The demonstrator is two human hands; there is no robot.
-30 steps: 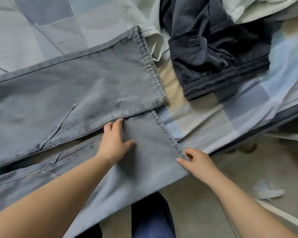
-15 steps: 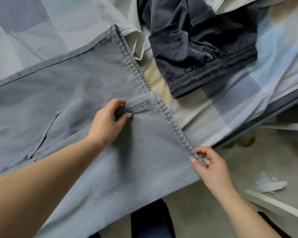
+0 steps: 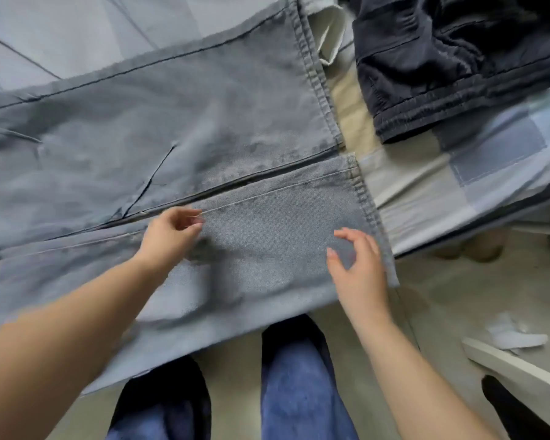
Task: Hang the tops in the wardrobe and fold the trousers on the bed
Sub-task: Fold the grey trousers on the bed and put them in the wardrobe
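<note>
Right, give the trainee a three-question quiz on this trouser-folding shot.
1. True or false: the grey trousers lie spread on the bed.
2. Which garment lies beyond the trouser hems: A) dark blue garment B) red towel C) yellow coat?
3. Fill in: the right hand hovers open near the nearer leg's ____.

Key: 1 true; 2 A; 3 hem.

Left hand [image 3: 172,236] fingers loosely curled; right hand [image 3: 358,271] fingers spread, relaxed.
</note>
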